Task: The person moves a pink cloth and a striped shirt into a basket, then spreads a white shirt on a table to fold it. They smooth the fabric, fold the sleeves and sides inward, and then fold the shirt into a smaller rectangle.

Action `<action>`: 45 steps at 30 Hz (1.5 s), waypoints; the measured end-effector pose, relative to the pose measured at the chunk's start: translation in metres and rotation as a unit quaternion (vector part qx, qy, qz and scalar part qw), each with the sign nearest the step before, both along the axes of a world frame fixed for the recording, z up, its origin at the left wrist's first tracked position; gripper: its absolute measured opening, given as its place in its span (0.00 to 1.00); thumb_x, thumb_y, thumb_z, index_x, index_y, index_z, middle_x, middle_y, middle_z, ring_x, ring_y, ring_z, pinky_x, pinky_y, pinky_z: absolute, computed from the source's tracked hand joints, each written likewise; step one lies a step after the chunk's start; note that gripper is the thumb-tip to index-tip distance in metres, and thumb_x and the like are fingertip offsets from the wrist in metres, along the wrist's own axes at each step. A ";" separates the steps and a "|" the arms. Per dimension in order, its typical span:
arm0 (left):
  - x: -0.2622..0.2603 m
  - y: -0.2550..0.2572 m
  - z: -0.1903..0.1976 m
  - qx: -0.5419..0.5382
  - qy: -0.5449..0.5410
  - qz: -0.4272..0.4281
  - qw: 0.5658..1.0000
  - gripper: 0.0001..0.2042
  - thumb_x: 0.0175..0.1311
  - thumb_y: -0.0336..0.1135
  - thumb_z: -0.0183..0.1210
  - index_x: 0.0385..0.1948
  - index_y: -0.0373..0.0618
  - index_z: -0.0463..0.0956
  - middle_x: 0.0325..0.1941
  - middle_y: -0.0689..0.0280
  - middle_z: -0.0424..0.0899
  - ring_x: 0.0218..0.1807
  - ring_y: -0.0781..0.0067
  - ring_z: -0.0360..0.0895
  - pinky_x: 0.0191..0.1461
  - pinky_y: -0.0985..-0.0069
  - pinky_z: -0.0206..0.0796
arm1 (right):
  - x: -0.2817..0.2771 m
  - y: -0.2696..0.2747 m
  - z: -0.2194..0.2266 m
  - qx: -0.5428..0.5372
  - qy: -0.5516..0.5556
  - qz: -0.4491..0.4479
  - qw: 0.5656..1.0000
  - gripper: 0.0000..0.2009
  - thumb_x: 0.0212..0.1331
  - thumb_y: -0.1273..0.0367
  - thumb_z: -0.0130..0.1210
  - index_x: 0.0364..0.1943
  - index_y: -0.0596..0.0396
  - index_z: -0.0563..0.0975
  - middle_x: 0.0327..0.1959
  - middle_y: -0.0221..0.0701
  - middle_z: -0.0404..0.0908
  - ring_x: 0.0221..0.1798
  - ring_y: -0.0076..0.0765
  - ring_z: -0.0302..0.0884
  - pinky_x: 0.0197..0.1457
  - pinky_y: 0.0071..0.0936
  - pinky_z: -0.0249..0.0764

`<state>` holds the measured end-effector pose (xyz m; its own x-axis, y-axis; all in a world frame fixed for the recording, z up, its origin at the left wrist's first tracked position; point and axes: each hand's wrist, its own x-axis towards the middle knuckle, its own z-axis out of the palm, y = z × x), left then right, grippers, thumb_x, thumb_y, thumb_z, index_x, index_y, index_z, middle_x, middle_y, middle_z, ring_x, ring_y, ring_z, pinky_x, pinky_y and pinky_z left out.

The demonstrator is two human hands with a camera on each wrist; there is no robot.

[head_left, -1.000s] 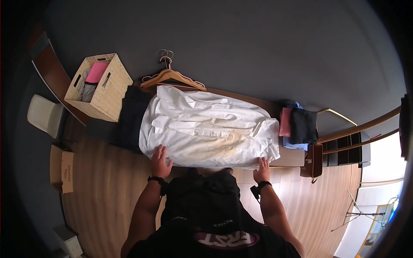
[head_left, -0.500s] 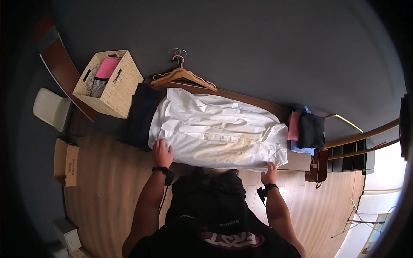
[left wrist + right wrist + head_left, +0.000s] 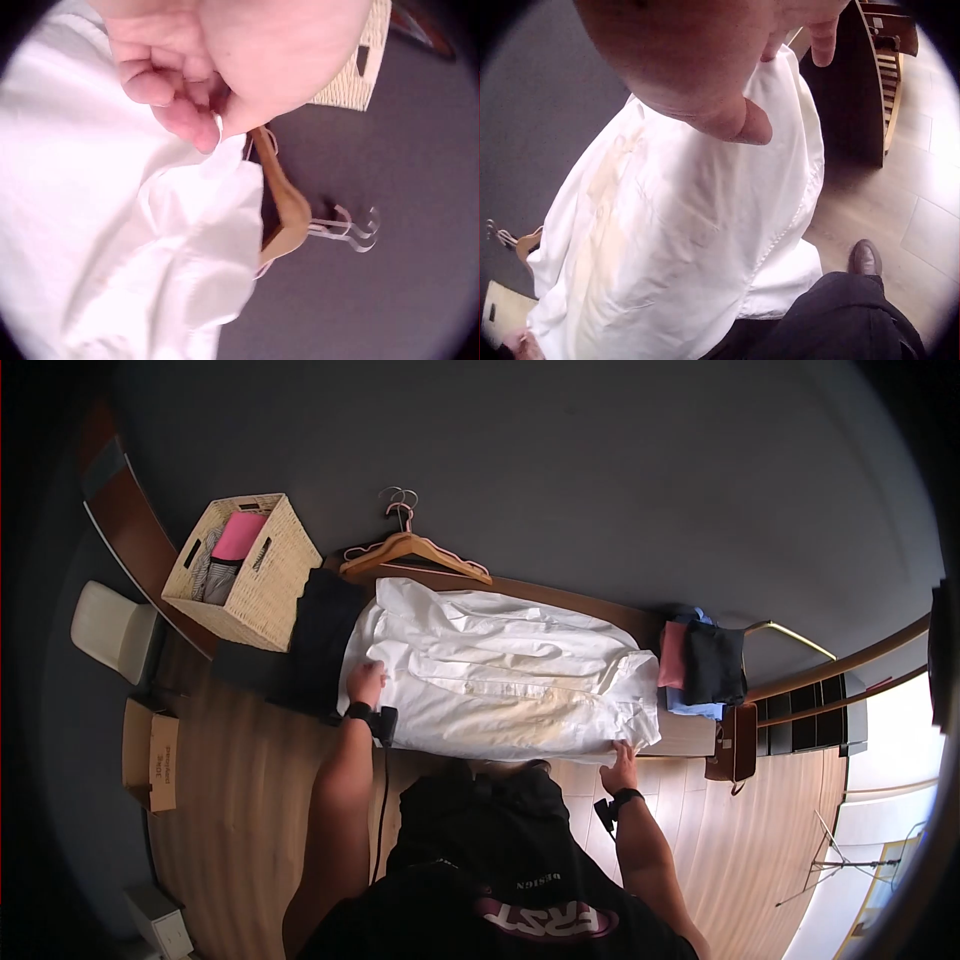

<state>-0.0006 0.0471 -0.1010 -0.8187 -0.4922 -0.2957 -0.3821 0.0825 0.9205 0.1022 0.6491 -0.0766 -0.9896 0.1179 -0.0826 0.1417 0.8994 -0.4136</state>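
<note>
A white shirt point(image 3: 490, 670) with yellowish stains down its middle lies spread across a brown bench. My left hand point(image 3: 366, 682) is over its left end. In the left wrist view that left hand point(image 3: 202, 82) pinches a bit of the white fabric between thumb and fingertip. At the shirt's near right corner rests my right hand point(image 3: 622, 768); the right wrist view shows this hand point(image 3: 705, 82) with thumb straight and fingers spread against the cloth, some of them out of sight behind the hand.
Behind the shirt stand wooden and pink hangers point(image 3: 415, 550). A wicker basket point(image 3: 285, 585) with clothes is at left, beside dark folded cloth point(image 3: 320, 630). Folded clothes point(image 3: 712, 660) are stacked on the right end, above a brown bag point(image 3: 737, 745). A cardboard box point(image 3: 160, 760) sits on the floor.
My left hand has moved away from my body, from the shirt's near edge up onto its left end, and now pinches the fabric. The right hand stays at the near right corner.
</note>
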 end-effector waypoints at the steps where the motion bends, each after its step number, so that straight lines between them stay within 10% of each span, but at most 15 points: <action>1: -0.004 -0.003 0.017 0.070 -0.001 0.015 0.997 0.13 0.59 0.43 0.60 0.27 0.41 0.79 0.22 0.65 0.82 0.21 0.76 0.78 0.27 0.79 0.68 | 0.000 0.000 0.000 -0.002 -0.004 -0.001 1.000 0.33 0.42 0.75 0.61 0.59 0.56 0.68 0.68 0.47 0.62 0.73 0.54 0.54 0.76 0.40 0.55; 6: -0.014 -0.022 0.037 0.375 0.118 0.202 0.897 0.07 0.61 0.36 0.58 0.30 0.43 0.78 0.34 0.65 0.83 0.29 0.80 0.77 0.27 0.84 0.67 | 0.000 -0.001 0.002 -0.010 -0.009 -0.004 1.000 0.34 0.42 0.75 0.60 0.61 0.55 0.67 0.69 0.48 0.60 0.74 0.54 0.54 0.76 0.40 0.55; 9: -0.005 -0.047 -0.004 0.137 0.081 0.100 0.982 0.11 0.60 0.35 0.59 0.39 0.39 0.78 0.39 0.60 0.85 0.37 0.70 0.82 0.37 0.77 0.73 | 0.000 -0.004 0.002 -0.011 -0.013 -0.013 1.000 0.34 0.42 0.75 0.60 0.61 0.55 0.66 0.70 0.48 0.59 0.74 0.55 0.52 0.76 0.41 0.54; 10: -0.005 -0.061 -0.065 -0.281 0.122 0.052 0.950 0.16 0.58 0.34 0.60 0.46 0.35 0.76 0.42 0.54 0.84 0.45 0.62 0.82 0.49 0.70 0.73 | 0.000 -0.006 0.004 -0.017 -0.018 -0.017 1.000 0.34 0.42 0.75 0.60 0.61 0.55 0.66 0.70 0.47 0.58 0.74 0.56 0.51 0.77 0.41 0.53; 14: 0.025 -0.004 -0.008 -0.115 0.019 0.023 0.993 0.25 0.54 0.36 0.65 0.52 0.30 0.73 0.52 0.49 0.81 0.56 0.57 0.79 0.59 0.68 0.69 | 0.000 -0.004 0.000 -0.026 -0.016 -0.014 0.999 0.34 0.42 0.76 0.60 0.61 0.55 0.66 0.71 0.47 0.57 0.74 0.56 0.50 0.77 0.42 0.52; 19: 0.023 0.013 -0.002 -0.304 0.033 0.003 0.952 0.29 0.49 0.37 0.68 0.55 0.36 0.72 0.53 0.49 0.79 0.55 0.51 0.78 0.59 0.62 0.69 | 0.000 -0.003 -0.001 -0.025 -0.016 -0.011 0.999 0.34 0.42 0.76 0.60 0.61 0.56 0.65 0.71 0.47 0.57 0.74 0.56 0.50 0.77 0.42 0.51; 32: -0.007 0.003 0.014 -0.351 -0.022 -0.001 0.936 0.10 0.58 0.39 0.60 0.33 0.41 0.77 0.34 0.54 0.83 0.40 0.46 0.79 0.47 0.57 0.71 | 0.002 -0.007 0.004 -0.023 -0.021 -0.020 0.999 0.34 0.43 0.76 0.59 0.62 0.55 0.65 0.72 0.47 0.56 0.76 0.56 0.48 0.78 0.42 0.50; 37: 0.018 0.005 0.040 -0.351 -0.177 0.008 0.920 0.10 0.63 0.40 0.58 0.36 0.43 0.77 0.42 0.55 0.84 0.48 0.48 0.80 0.49 0.59 0.72 | 0.003 -0.010 0.007 -0.016 -0.008 -0.020 1.000 0.35 0.42 0.75 0.59 0.62 0.55 0.66 0.71 0.48 0.57 0.75 0.57 0.50 0.78 0.42 0.51; 45: 0.027 -0.006 0.034 -0.390 0.071 -0.007 0.918 0.07 0.55 0.27 0.58 0.35 0.44 0.76 0.40 0.55 0.79 0.45 0.48 0.77 0.49 0.61 0.70 | 0.002 -0.010 0.004 -0.016 0.004 -0.022 1.000 0.34 0.41 0.75 0.59 0.61 0.56 0.66 0.70 0.48 0.58 0.74 0.57 0.51 0.77 0.42 0.52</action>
<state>0.0266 0.0411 -0.0665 -0.8301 -0.4976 0.2518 -0.2570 0.7420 0.6191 0.1041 0.6387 -0.0727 -0.9841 0.1592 -0.0787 0.1775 0.8785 -0.4435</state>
